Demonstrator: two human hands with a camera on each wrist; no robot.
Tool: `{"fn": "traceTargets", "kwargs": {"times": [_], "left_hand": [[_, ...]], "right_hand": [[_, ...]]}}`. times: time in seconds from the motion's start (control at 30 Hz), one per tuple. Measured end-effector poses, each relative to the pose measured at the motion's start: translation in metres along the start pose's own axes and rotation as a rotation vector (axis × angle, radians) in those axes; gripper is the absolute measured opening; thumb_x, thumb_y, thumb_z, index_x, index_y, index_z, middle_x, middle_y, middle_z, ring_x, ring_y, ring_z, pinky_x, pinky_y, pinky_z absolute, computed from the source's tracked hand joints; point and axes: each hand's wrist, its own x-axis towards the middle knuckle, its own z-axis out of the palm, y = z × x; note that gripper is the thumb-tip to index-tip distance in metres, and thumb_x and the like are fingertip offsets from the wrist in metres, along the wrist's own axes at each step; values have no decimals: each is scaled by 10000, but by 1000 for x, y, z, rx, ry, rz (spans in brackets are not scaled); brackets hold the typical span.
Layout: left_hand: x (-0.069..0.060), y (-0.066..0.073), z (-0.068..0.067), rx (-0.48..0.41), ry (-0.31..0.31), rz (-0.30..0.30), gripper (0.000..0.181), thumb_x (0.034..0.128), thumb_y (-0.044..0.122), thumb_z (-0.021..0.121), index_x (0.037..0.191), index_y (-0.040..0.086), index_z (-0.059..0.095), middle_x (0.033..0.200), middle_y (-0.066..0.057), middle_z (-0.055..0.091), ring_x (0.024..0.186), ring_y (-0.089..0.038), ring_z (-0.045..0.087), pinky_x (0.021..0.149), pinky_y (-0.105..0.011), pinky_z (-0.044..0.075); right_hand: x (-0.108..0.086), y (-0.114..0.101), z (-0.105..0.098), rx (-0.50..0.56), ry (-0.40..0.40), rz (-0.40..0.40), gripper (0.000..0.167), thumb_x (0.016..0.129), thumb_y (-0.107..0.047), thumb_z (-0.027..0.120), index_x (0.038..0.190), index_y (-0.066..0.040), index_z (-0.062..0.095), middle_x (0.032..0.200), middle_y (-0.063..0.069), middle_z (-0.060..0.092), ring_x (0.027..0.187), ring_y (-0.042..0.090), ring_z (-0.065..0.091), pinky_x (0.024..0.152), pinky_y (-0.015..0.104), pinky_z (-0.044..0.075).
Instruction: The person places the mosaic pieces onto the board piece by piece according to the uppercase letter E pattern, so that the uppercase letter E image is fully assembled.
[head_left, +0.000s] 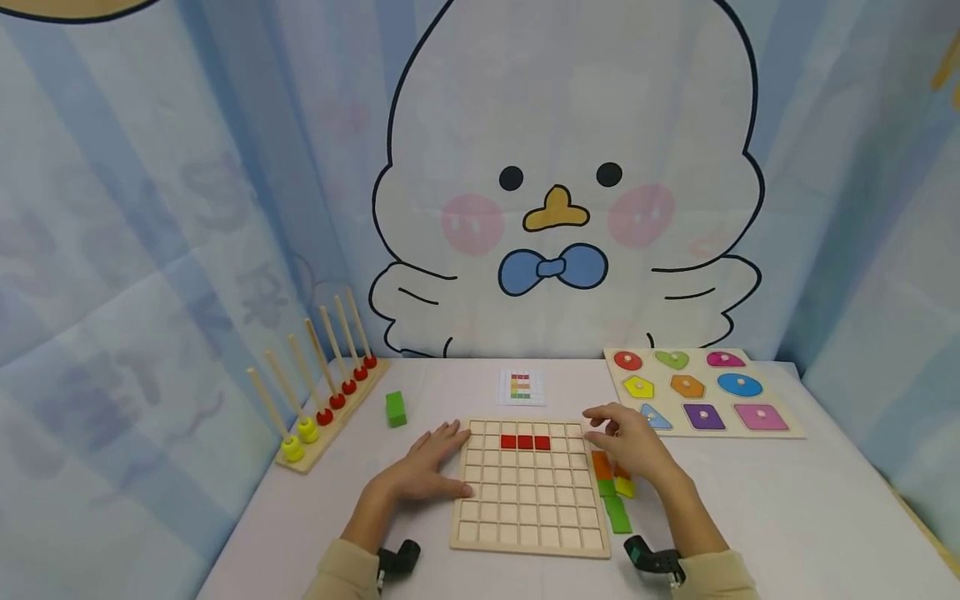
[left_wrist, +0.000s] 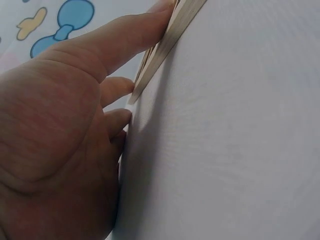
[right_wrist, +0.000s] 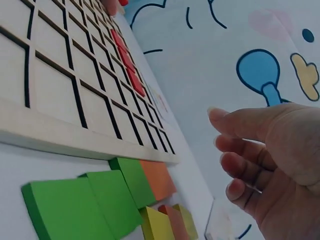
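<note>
A wooden grid board (head_left: 531,512) lies on the table, with three red squares (head_left: 525,442) side by side in an upper row. My left hand (head_left: 422,468) rests at the board's left edge, fingers extended; in the left wrist view its thumb (left_wrist: 135,35) touches the rim. Above the board's right edge hovers my right hand (head_left: 636,440), fingers loosely bent and holding nothing, as the right wrist view shows. Beneath it, beside the board, lie green blocks (right_wrist: 70,210), an orange block (right_wrist: 158,180) and a yellow block (right_wrist: 156,224), partly covered by the hand in the head view.
A small pattern card (head_left: 532,399) with coloured squares lies behind the board. At left are a green block (head_left: 395,409) and a peg stand (head_left: 341,417) with red and yellow beads. A shape puzzle board (head_left: 723,423) lies at the back right. A printed curtain (head_left: 450,108) hangs behind.
</note>
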Motion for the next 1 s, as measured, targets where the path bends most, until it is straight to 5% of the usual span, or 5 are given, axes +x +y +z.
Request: {"fn": "traceTargets", "kwargs": {"times": [0.47,1.0], "left_hand": [[-2,-2,2,3,16,11,968,841,574,781,1635,219,357,1752,-52,186,1641,-264,77,1327,-540,40],[-2,0,2,-10,7,-10,972,837,568,789,1635,218,358,1751,-65,187,1640,-285,77,1324,-552,37]], "right_hand": [[-5,19,-21,-71,-95,48,356,969,-165,735,1317,-99,703,1183,94,702,958,228,542,718,267,523],[-12,31,-32,-80,-179,73,313,917,-133,777,1227,-95,753,1025,34,683,913,212,534,706,260,501]]}}
